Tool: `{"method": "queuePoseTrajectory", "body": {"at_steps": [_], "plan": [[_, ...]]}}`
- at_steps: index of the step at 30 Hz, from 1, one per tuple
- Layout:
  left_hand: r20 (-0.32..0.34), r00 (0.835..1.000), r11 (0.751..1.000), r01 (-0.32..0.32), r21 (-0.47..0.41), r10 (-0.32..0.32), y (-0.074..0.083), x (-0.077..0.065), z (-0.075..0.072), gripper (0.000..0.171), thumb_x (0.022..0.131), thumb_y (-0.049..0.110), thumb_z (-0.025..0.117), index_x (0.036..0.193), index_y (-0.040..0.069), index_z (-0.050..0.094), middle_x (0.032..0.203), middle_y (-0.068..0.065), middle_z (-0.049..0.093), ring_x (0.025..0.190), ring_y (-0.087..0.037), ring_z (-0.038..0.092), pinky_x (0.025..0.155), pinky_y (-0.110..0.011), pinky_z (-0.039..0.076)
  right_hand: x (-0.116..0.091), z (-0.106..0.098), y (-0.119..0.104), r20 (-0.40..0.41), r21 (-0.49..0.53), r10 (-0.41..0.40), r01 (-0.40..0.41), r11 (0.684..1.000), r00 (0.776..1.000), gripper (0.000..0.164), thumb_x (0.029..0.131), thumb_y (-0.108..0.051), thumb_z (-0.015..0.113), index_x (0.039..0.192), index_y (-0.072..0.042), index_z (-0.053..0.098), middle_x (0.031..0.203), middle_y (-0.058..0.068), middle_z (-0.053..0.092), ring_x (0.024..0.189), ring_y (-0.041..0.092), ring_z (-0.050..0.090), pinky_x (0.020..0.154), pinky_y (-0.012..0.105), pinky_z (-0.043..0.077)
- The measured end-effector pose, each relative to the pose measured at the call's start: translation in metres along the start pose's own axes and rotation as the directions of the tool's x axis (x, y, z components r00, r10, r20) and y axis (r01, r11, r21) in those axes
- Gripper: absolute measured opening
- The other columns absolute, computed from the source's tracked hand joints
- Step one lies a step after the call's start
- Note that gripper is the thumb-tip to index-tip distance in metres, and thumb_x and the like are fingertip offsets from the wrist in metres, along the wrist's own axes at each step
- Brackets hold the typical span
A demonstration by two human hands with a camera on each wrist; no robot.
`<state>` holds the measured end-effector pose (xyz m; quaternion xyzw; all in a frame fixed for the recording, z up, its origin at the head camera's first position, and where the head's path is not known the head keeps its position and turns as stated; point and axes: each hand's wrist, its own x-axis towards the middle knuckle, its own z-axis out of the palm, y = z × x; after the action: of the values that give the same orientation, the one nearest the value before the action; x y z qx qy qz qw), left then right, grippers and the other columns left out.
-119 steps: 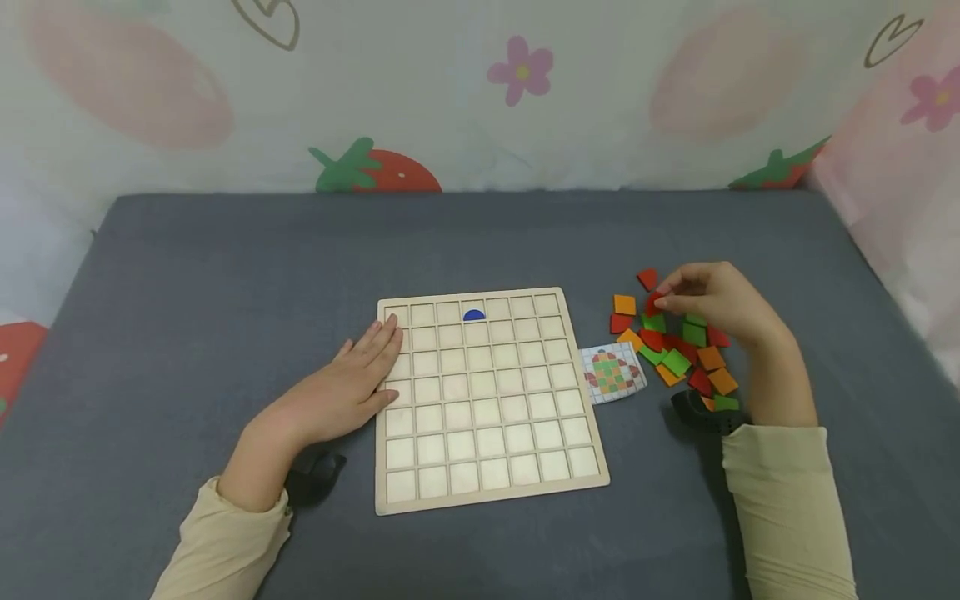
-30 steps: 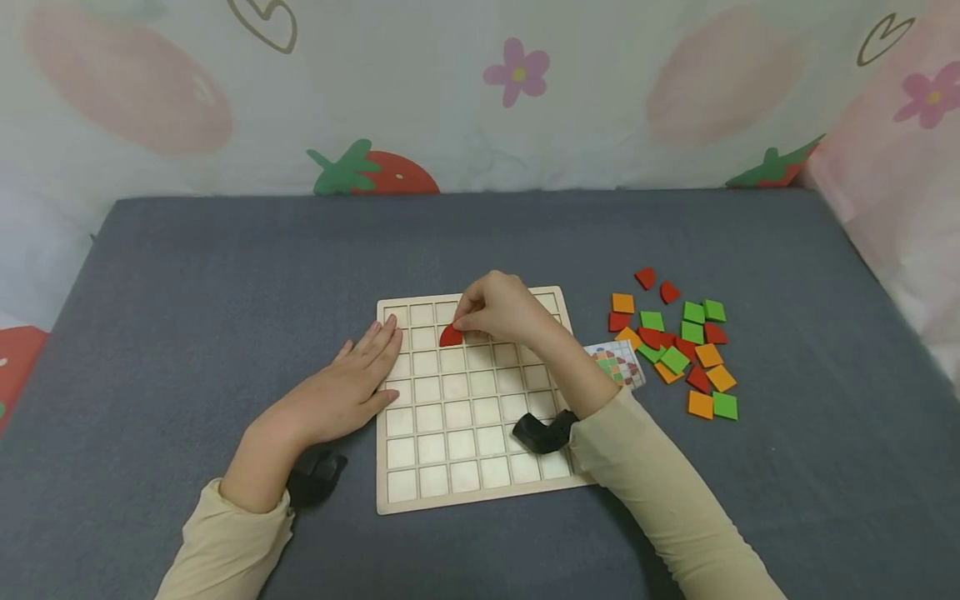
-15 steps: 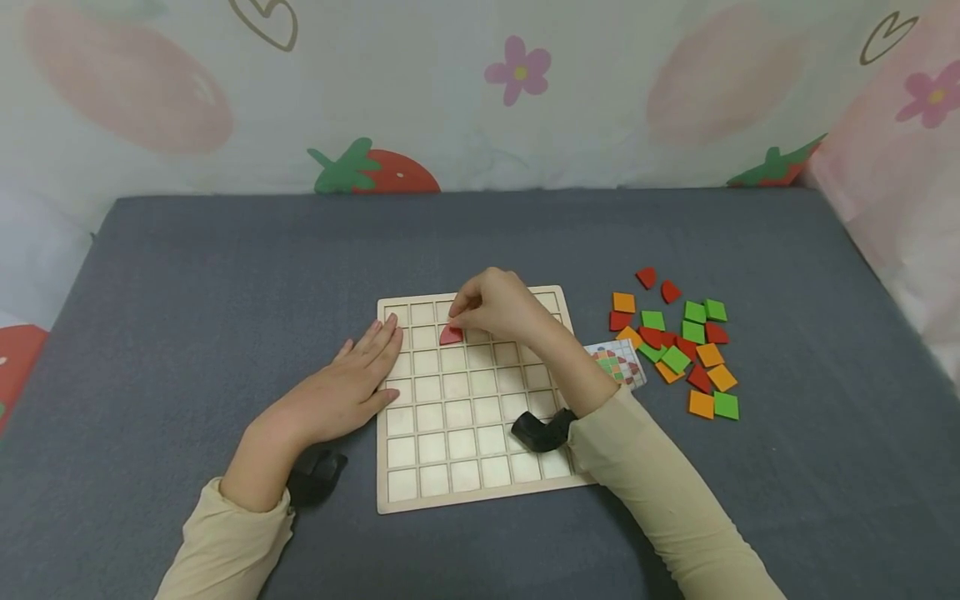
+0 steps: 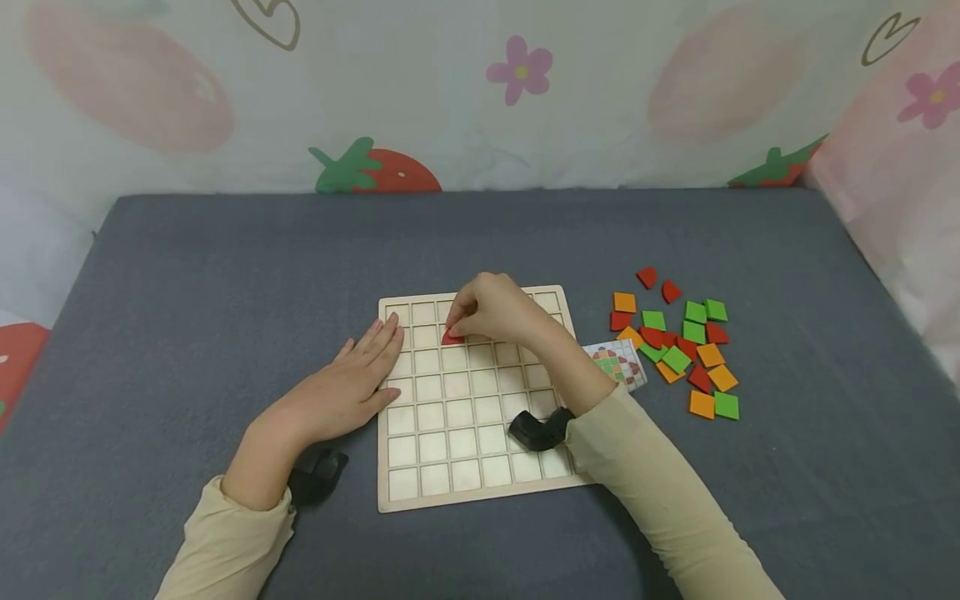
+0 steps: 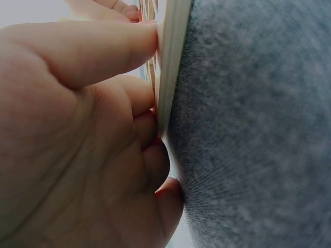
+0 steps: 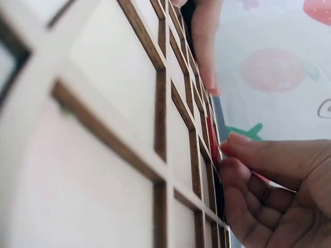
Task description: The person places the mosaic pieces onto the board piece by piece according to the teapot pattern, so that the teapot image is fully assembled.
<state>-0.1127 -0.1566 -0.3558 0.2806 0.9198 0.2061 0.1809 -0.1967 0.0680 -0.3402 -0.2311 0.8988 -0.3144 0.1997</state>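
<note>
A wooden grid board (image 4: 442,497) with square cells lies on the grey table. My left hand (image 4: 337,392) rests along its left edge with straight fingers; in the left wrist view the thumb (image 5: 119,51) touches the board's rim (image 5: 173,62). Over the upper part of the board, my right hand (image 4: 498,310) pinches a red tile (image 4: 452,338) with one curved side, low at a cell in the second row. From the right wrist, that red tile (image 6: 212,138) stands tilted in the grid under thumb and forefinger. The hand hides the blue half-round tile from the head camera.
Right of the board lie several loose orange tiles (image 4: 702,405), green tiles (image 4: 676,360) and red tiles (image 4: 671,292), some overlapping. A printed pattern card (image 4: 618,362) sits by the board's right edge, partly under the right forearm. A patterned curtain (image 4: 585,108) hangs behind the table.
From the loose pile, my right hand has carried a red tile left to the board. In the last second it shifts only slightly, and the tile's tilt changes. The left hand stays put.
</note>
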Motion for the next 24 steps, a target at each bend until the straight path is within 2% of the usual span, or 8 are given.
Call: {"method": "queuePoseTrajectory", "body": {"at_steps": [5,9,19,24], "plan": [[0.003,1.0,1.0,-0.002,0.001,0.002,0.0,0.001,-0.001,0.066,0.099,0.021,0.047,0.149,-0.005,0.012,0.156,-0.019,0.001,0.143,-0.033,0.0,0.11,-0.057,0.01,-0.007,-0.006,0.008,-0.013,0.089,-0.001,0.003,0.996,1.0,0.004,0.078,-0.009,0.076,0.082,-0.01,0.075,0.075,-0.003,0.069,0.072,0.011,0.062,0.069,0.027,0.047],[0.004,1.0,1.0,-0.001,-0.009,0.001,0.0,0.001,-0.001,0.067,0.099,0.021,0.048,0.148,-0.005,0.012,0.156,-0.02,0.001,0.143,-0.034,0.0,0.11,-0.057,0.009,-0.019,-0.014,0.017,-0.008,0.159,-0.012,0.013,0.987,1.0,0.005,0.08,-0.008,0.074,0.084,-0.007,0.074,0.076,-0.001,0.07,0.073,0.014,0.063,0.07,0.029,0.049],[-0.009,1.0,1.0,0.0,0.002,0.0,-0.001,-0.001,0.001,0.066,0.099,0.023,0.047,0.149,-0.005,0.012,0.156,-0.019,0.001,0.143,-0.033,0.0,0.11,-0.057,0.011,-0.059,-0.043,0.047,-0.077,0.214,0.01,0.007,0.977,0.997,0.01,0.083,-0.007,0.072,0.092,-0.001,0.072,0.085,0.005,0.069,0.079,0.022,0.063,0.071,0.033,0.049],[-0.004,1.0,1.0,-0.002,-0.002,0.002,0.0,-0.001,0.0,0.066,0.1,0.023,0.046,0.149,-0.004,0.011,0.156,-0.019,0.001,0.143,-0.033,0.0,0.11,-0.056,0.01,-0.079,-0.057,0.065,-0.106,0.233,0.071,-0.045,0.971,0.992,0.014,0.086,-0.008,0.069,0.097,0.001,0.07,0.092,0.009,0.069,0.084,0.024,0.063,0.073,0.037,0.05]]}}
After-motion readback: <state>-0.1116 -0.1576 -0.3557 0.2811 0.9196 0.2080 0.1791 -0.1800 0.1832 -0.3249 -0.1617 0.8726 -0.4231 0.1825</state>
